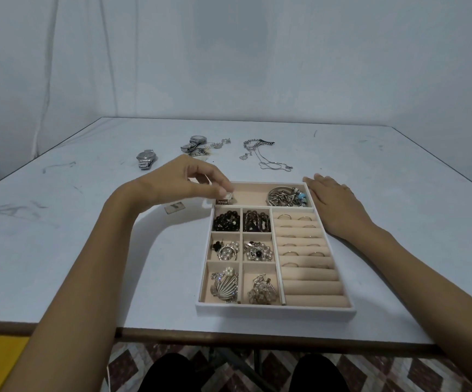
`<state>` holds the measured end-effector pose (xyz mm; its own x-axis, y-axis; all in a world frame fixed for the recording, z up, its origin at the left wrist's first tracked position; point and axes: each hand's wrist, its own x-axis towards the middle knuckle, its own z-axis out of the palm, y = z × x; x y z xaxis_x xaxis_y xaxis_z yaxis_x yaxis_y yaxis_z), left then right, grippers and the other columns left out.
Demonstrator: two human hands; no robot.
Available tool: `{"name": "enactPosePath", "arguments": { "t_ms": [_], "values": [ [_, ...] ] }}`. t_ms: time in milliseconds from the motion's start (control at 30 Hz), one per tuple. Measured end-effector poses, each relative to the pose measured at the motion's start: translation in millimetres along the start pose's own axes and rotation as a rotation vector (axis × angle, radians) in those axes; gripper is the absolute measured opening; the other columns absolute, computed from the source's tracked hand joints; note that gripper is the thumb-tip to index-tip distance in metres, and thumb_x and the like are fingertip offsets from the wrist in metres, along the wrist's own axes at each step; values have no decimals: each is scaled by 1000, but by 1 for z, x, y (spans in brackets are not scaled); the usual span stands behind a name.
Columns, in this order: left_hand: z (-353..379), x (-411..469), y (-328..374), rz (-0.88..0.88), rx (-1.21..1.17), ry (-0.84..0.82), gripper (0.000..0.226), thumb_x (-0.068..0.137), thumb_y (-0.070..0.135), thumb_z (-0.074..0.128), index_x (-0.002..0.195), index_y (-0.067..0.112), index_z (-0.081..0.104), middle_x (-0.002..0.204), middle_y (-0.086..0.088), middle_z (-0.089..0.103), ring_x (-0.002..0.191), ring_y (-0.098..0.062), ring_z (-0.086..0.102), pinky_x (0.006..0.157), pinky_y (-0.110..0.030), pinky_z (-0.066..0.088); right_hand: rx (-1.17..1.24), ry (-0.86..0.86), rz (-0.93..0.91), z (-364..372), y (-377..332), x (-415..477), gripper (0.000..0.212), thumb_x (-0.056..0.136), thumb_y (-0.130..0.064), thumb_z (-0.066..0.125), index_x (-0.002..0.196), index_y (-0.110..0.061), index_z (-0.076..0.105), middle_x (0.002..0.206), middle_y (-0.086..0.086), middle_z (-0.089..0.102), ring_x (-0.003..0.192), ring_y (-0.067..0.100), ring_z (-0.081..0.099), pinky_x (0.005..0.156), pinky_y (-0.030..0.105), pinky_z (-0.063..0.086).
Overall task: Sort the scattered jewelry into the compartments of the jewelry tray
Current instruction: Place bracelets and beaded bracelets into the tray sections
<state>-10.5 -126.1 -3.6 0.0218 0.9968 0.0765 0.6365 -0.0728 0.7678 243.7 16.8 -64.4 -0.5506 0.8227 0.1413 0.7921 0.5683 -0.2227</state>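
A white jewelry tray (274,311) with beige compartments sits near the table's front edge. My left hand (184,179) hovers over its far left corner, fingertips pinching a small square-faced watch (226,198) in the long top compartment. A heap of silver bracelets (287,197) fills that compartment's right end. My right hand (333,203) lies flat on the table against the tray's right side. Bead bracelets (227,221), brooches (225,285) and rings (300,237) occupy other compartments. Loose on the table beyond lie a steel watch (145,159), a cluster of watches (198,145) and silver chains (263,155).
A small flat tag (175,207) lies on the table just left of the tray. The table's front edge (229,336) runs below the tray, with my knees and a patterned floor under it. A pale wall closes the back.
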Motion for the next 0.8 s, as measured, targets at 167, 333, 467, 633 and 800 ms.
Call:
{"name": "enactPosePath", "arguments": {
  "t_ms": [167,333,467,633,800],
  "values": [
    [-2,10,-25,-105,61,301,12,87,17,66,98,17,72,86,9,65,87,-12,58,71,-15,43,-13,7,-10,-1,0,0,46,105,-26,21,150,-16,28,157,9,24,146,24,18,118,42,14],
    [1,23,-52,-232,334,476,22,88,11,60,107,16,69,116,-10,55,111,-23,52,83,-26,35,-69,44,-43,-4,1,3,41,104,-25,25,137,-14,45,138,11,49,131,30,40,103,41,34],
    [1,27,-62,-238,412,535,29,90,11,58,119,11,65,128,-15,52,120,-28,49,88,-28,35,-118,115,-70,-11,0,13,31,100,-26,32,111,-14,59,107,9,60,103,31,53,75,35,37],
    [6,29,-63,-246,441,584,31,89,9,54,118,11,65,122,-15,57,115,-28,51,88,-29,36,-36,123,-4,-29,-3,38,21,90,-19,50,100,-19,68,107,3,63,99,24,55,71,29,34],
    [7,31,-67,-210,424,601,25,89,11,54,110,12,69,112,-12,60,106,-25,55,82,-27,38,48,135,17,-36,-24,76,16,88,-21,56,96,-20,70,106,2,67,100,25,60,73,29,40]
  ]
}}
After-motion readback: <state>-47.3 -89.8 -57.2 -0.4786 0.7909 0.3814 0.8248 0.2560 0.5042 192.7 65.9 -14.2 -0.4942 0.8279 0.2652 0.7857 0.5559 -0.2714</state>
